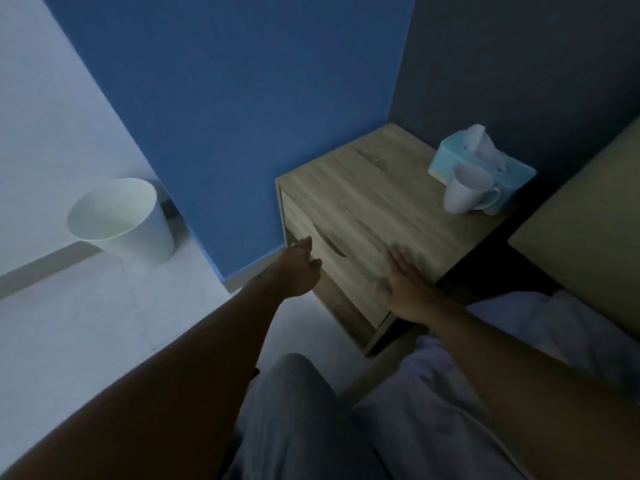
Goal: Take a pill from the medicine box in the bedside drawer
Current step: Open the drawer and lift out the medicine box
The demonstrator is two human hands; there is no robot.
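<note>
Your left hand (300, 268) at the bedside cabinet (363, 202) front, right hand (403, 285) beside it, mug (465, 190) before tissue box (450, 157) on top, bin (121, 220) on floor to the left.

The bedside cabinet (374, 202) looks like pale matt wood with streaked grain; the mug (467, 188) is smooth glossy white, ceramic by its look; the bin (138, 223) is smooth white plastic; soft paper tissue rises from the light-blue tissue box (450, 157)
</note>
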